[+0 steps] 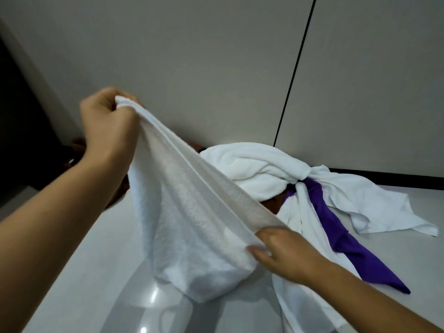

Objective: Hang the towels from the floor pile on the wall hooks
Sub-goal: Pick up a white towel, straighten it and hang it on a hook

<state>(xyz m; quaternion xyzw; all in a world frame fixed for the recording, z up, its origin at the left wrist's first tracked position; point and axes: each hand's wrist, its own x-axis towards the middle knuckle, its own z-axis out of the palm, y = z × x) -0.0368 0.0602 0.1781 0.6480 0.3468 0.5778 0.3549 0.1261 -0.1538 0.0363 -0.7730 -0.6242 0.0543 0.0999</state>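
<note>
Towel: white towel (192, 212) stretched between both hands
Left hand (108, 123): grips upper corner
Right hand (286, 253): pinches lower edge
Pile (264, 169): on floor (84, 272) behind

held towel (192, 212) plain white, terry texture; floor pile (276, 174) mostly white; purple cloth (341, 231) solid, no pattern; brown fabric (274, 203) under pile; wall (192, 56) pale grey, black seam (295, 68); floor (84, 272) glossy light grey
</note>
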